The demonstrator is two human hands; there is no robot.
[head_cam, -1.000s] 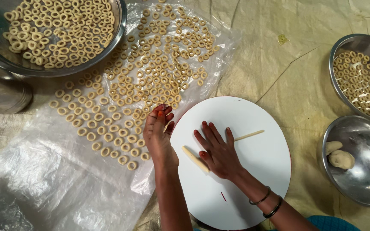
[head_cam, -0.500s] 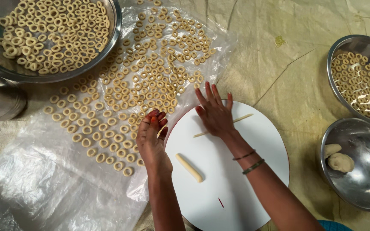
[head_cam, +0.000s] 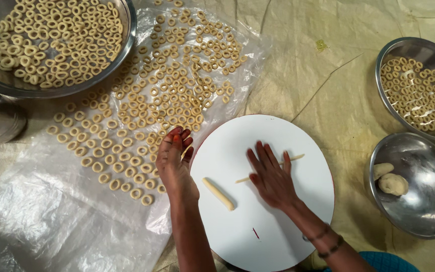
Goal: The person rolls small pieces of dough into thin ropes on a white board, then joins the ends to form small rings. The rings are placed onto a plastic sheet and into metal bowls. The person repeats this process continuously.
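**Flat palm over a thin dough rope**

The right hand (head_cam: 270,176) is lying open, fingers spread, pressing a thin pale dough strand (head_cam: 294,158) on the round white board (head_cam: 237,236). The left hand (head_cam: 174,161) is hovering at the board's edge, fingertips pinched together, holding nothing visible. A short thick dough stick (head_cam: 218,193) is lying between both hands

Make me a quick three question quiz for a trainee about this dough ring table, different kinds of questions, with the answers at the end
1. True or false: the right hand lies flat on a thin rolled dough strand on the round white board.
2. Which holds plain dough lumps? A) the big steel bowl at top left B) the steel bowl at lower right C) the clear plastic sheet
3. Fill in: the left hand rests at the board's ____ edge.

Key: 1 true; 2 B; 3 left.
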